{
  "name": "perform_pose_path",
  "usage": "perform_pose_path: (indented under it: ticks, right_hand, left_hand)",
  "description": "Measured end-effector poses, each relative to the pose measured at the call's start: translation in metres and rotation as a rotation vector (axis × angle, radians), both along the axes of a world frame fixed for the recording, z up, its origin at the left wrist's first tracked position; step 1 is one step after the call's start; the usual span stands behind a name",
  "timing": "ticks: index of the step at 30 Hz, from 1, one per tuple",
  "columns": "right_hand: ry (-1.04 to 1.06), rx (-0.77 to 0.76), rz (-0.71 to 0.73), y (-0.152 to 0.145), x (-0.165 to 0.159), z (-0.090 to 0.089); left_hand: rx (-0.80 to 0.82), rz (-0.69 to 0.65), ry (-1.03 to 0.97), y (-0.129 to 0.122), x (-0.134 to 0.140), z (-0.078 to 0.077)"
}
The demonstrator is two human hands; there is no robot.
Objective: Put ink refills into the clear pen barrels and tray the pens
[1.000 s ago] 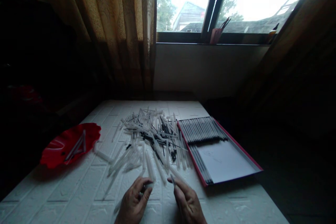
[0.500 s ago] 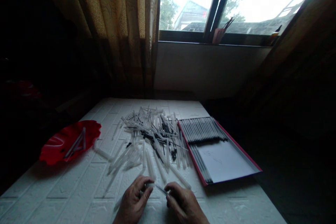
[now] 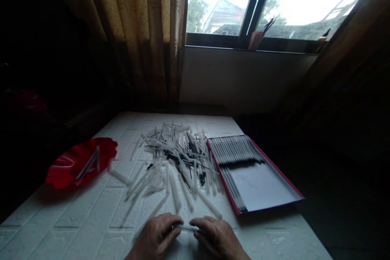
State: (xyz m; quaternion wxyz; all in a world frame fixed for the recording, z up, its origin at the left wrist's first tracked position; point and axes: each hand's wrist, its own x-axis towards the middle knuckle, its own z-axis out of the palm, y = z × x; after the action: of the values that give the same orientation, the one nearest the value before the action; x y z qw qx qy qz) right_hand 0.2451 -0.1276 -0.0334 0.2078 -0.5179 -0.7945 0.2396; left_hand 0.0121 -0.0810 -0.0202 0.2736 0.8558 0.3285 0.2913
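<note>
My left hand [image 3: 158,233] and my right hand [image 3: 217,235] face each other at the table's near edge. Between their fingertips runs a thin pale pen tube [image 3: 186,228], pinched at both ends; its ends are hidden by the fingers. Just beyond them spreads a loose pile of clear pen barrels [image 3: 175,195], mixed with black pen parts [image 3: 183,156]. To the right, a shallow red-edged box [image 3: 268,190] holds a row of clear pens with black ends [image 3: 236,150]. A few more lie along its left side.
On the left of the white brick-patterned table [image 3: 82,219] stands a red wavy-rimmed plate [image 3: 61,170] with a few pale tubes in it. A pinkish holder [image 3: 256,40] with thin sticks and a small bottle [image 3: 322,41] stand on the window sill. Curtains [image 3: 137,28] hang behind.
Both hands have dropped slightly toward the near edge. The tube between them has turned from slanting to nearly level. The pile, box and plate lie as before.
</note>
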Motion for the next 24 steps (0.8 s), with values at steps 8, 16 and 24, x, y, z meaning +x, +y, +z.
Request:
perform_pose_path:
  ticks: [8,16,24]
  right_hand:
    - [-0.068,0.001,0.036,0.003,-0.002,0.006]
    - [-0.149,0.116,0.133,0.009,-0.007,-0.002]
    - [-0.151,0.234,0.111,0.013,-0.011,-0.009]
  left_hand:
    - [-0.062,-0.037,0.078,-0.003,-0.003,0.014]
    - [-0.075,0.001,0.054,-0.002,-0.002,0.008]
    - [-0.19,-0.005,0.071,0.004,0.0,0.011]
